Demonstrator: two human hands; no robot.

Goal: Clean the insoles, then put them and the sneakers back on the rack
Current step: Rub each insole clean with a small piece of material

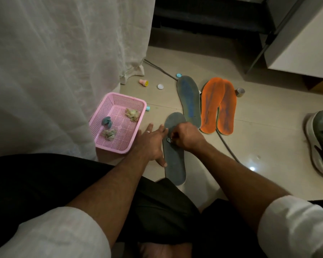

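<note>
Insole: flat grey foam insole (173,159), dull, lengthwise on the tile floor right of the pink perforated plastic basket (117,123)
Left hand (153,142): fingers spread, pressing the insole's left edge
Right hand (185,136): fingers curled, pinching a small bluish wad (168,140) against the insole
Other insoles: blue-grey one (189,99), orange pair (219,107), beyond

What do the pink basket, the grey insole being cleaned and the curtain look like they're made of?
Pink basket: moulded plastic, judging by its perforated grid walls and faint sheen. Grey insole: probably foam with a matte fabric top; it lies flat and dull. Curtain: thin, sheer woven cloth, crinkled and semi-translucent.
</note>
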